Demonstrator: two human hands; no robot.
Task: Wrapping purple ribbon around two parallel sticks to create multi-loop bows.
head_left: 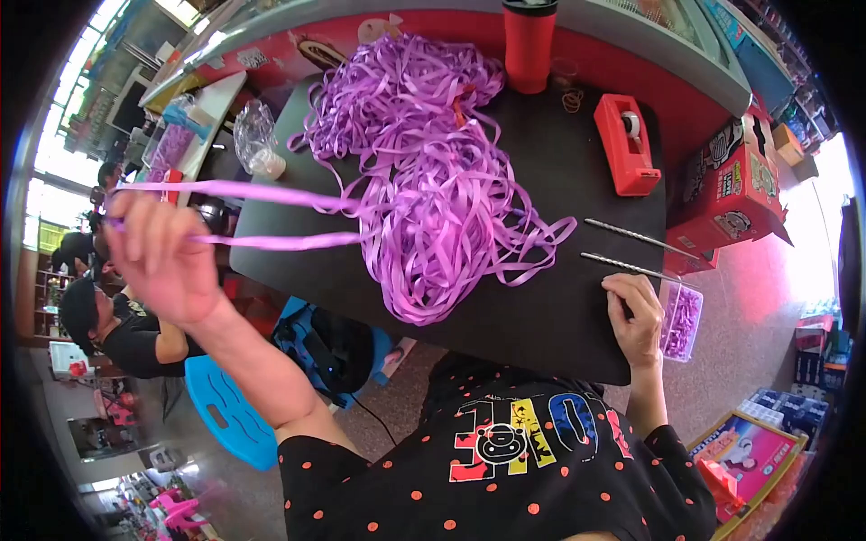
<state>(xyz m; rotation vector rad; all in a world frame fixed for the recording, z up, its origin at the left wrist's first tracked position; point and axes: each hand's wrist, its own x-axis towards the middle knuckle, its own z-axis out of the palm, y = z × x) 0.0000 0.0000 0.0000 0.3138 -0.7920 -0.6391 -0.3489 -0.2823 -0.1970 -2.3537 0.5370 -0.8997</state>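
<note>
A big tangled heap of shiny purple ribbon (424, 207) lies on the dark table (541, 334). Raised at the left, my left hand (167, 243) is closed round a loop of this ribbon. Two strands stretch taut from the heap to its fingers. At the table's right edge my right hand (636, 311) rests with fingers loosely bent and thumb apart, nothing visible in it. Just beyond its fingertips lie two thin twisted metal rods (622, 263), side by side and reaching past the table edge.
A red tape dispenser (627, 149), a red tumbler (528, 45) and rubber bands (572, 99) sit at the back. A clear plastic bottle (255, 140) lies at the back left. Beside the table are a box of purple pieces (683, 320), a red carton (735, 185) and a blue stool (230, 410).
</note>
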